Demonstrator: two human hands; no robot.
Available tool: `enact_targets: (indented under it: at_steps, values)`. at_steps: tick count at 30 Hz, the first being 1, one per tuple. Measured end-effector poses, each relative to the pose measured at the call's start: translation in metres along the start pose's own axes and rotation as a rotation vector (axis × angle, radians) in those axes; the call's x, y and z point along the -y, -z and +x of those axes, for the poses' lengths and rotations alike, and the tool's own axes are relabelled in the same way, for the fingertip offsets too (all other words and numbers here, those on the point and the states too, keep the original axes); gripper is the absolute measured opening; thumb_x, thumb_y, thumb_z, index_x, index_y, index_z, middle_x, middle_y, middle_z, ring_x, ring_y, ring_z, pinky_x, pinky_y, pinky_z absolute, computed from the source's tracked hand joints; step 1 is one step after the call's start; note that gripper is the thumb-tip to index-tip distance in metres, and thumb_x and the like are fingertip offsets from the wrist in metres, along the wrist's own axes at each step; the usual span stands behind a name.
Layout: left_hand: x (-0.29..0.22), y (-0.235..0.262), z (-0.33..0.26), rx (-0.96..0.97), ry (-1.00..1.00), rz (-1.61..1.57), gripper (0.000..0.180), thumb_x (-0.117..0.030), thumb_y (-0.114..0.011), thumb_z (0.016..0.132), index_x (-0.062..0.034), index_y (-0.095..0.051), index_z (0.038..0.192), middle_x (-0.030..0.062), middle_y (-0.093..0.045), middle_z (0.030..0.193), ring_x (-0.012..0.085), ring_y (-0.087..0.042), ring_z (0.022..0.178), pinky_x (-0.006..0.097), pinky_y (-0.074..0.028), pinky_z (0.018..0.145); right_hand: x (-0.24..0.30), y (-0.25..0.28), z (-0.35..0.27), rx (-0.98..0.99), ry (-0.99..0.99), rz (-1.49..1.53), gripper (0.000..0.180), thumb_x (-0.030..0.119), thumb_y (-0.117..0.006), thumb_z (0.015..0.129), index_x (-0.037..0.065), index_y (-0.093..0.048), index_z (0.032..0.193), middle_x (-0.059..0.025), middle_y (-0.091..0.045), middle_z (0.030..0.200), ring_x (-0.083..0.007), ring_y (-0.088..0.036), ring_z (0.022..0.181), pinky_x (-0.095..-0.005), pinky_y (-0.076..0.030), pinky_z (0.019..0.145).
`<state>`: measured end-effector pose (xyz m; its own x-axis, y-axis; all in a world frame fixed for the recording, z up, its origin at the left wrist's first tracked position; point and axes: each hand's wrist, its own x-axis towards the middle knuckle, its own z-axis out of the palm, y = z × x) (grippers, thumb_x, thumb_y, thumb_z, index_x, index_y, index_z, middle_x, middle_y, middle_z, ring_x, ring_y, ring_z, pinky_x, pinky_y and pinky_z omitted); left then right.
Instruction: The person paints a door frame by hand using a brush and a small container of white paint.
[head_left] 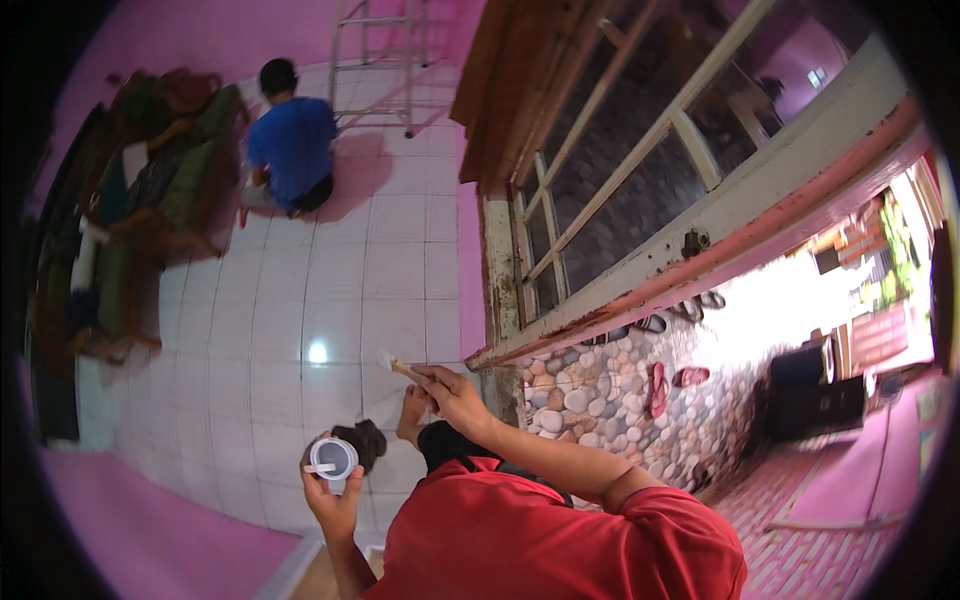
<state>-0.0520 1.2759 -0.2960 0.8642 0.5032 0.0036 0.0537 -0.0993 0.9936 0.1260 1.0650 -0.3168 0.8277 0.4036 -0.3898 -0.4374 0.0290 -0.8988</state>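
My left hand [333, 508] is wrapped round a small clear plastic cup [346, 474]. A short white strip [321, 467] lies over the cup's opening; what the cup contains is hard to make out. In my right hand [456, 402] is a small paintbrush [401, 368], gripped by its light wooden handle, its whitish tip pointing up and left. The brush is held apart from the cup, above the floor. To the right of the brush stands a glass-paned door [600, 327] with a worn white and pink frame. Neither hand touches it.
On the white tiled floor [290, 300], a person in a blue shirt [292, 150] sits ahead near a metal ladder [375, 67]. Green-cushioned chairs [195, 165] line the left. A dark bundle [366, 443] lies by my foot. Outside are red sandals [657, 391] on pebble-patterned flooring.
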Motion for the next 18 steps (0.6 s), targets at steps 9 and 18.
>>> enact_targets:
  at_steps: [9,18]
  values:
    - [-0.035,-0.062,0.213,0.482,-0.184,0.036,0.075,-0.003,-0.083,0.077,-0.0019,-0.047,0.143,0.0158,-0.057,0.143,0.0286,-0.057,0.130,0.041,-0.047,0.109,0.032,0.032,0.063,-0.368,0.167,0.088,0.032,0.008,-0.051,0.107,0.001,-0.056,0.138,-0.0068,-0.068,0.096,-0.0084,-0.059,0.074,-0.0242,-0.050,0.068]
    - [-0.050,-0.140,0.316,0.899,-0.279,-0.028,0.069,-0.011,-0.084,0.081,-0.0039,-0.048,0.140,0.0169,-0.054,0.144,0.0297,-0.056,0.132,0.044,-0.046,0.111,0.043,0.015,0.054,-0.708,0.224,0.128,0.031,0.005,-0.053,0.103,0.001,-0.059,0.133,-0.0098,-0.069,0.102,-0.0116,-0.066,0.086,-0.0286,-0.055,0.080]
